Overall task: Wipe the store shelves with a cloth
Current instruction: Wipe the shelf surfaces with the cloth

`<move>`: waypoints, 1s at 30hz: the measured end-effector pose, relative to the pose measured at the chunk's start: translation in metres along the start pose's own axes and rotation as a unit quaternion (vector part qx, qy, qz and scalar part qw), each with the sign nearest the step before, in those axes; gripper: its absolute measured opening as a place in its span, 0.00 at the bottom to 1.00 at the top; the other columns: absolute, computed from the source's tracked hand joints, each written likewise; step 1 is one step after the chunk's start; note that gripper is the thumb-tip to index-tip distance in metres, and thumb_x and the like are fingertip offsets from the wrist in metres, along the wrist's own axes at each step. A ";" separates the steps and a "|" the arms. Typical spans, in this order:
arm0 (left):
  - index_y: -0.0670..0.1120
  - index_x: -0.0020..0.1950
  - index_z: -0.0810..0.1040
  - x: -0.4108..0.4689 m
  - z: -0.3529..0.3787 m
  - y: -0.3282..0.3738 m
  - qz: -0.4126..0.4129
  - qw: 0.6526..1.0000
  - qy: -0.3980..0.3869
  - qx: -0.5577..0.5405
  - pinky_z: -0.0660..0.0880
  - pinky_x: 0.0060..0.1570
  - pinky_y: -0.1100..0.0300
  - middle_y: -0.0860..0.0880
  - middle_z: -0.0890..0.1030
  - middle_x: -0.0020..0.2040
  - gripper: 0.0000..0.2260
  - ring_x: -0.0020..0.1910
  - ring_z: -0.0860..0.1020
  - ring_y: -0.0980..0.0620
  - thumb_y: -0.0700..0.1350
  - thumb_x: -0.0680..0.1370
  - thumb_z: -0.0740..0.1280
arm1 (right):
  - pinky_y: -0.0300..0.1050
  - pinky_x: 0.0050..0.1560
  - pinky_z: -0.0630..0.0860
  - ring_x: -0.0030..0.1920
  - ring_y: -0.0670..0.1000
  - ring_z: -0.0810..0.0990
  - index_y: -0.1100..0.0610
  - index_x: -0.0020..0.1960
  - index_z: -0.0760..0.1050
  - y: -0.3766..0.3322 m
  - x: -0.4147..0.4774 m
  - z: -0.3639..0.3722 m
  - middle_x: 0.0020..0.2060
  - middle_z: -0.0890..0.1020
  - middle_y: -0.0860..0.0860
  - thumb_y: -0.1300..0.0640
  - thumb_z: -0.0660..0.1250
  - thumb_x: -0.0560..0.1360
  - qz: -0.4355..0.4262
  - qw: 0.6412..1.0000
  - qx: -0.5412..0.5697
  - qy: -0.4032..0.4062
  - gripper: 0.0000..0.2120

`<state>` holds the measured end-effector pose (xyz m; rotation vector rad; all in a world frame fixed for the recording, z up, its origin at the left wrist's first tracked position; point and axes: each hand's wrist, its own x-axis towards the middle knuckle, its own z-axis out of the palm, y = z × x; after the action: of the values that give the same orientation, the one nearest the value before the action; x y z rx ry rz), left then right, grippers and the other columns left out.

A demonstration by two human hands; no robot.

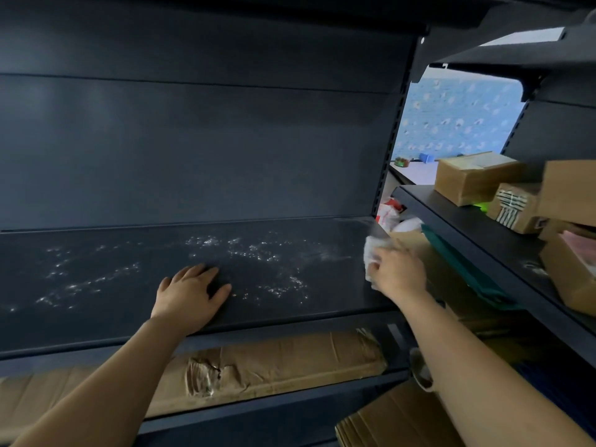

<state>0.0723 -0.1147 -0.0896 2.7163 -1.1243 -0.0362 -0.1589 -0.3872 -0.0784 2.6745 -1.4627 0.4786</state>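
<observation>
A dark metal shelf (106,321) runs across the middle of the view, speckled with white dust or droplets over much of its top. My left hand (188,293) rests flat on the shelf near its front edge, fingers straight. My right hand (398,271) grips a crumpled white cloth (371,253) at the shelf's right end, and the cloth touches the surface there. My fingers cover most of the cloth.
A long taped cardboard box (258,362) lies on the shelf below. To the right, a second dark shelf (451,208) carries several cardboard boxes (474,175). More cardboard (396,421) lies at the bottom right. A dark back panel (193,150) closes the rear.
</observation>
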 end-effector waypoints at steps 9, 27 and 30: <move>0.57 0.74 0.62 0.004 0.001 -0.001 -0.006 1.000 0.009 0.014 0.56 0.73 0.52 0.54 0.61 0.76 0.28 0.75 0.59 0.52 0.66 0.77 0.53 | 0.50 0.70 0.60 0.75 0.56 0.54 0.48 0.71 0.65 -0.074 0.019 0.028 0.75 0.59 0.52 0.51 0.54 0.80 -0.125 0.979 0.065 -0.144 0.20; 0.59 0.74 0.62 0.037 -0.011 -0.001 -0.037 0.998 -0.022 0.044 0.69 0.65 0.51 0.57 0.62 0.75 0.30 0.72 0.65 0.50 0.69 0.75 0.52 | 0.52 0.63 0.69 0.66 0.60 0.71 0.58 0.72 0.63 0.020 0.111 0.047 0.68 0.69 0.58 0.63 0.58 0.75 0.045 0.991 0.067 -0.108 0.25; 0.61 0.74 0.61 0.039 -0.013 -0.002 -0.031 0.998 -0.027 0.056 0.69 0.65 0.52 0.58 0.62 0.75 0.30 0.72 0.66 0.51 0.70 0.74 0.51 | 0.48 0.64 0.67 0.69 0.58 0.67 0.56 0.75 0.58 0.013 0.130 0.048 0.73 0.64 0.57 0.68 0.56 0.74 0.017 0.989 0.035 -0.140 0.29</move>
<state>0.1030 -0.1383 -0.0755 2.8654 -1.0872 -0.0576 -0.0927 -0.5089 -0.0867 2.8703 -1.5887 0.1629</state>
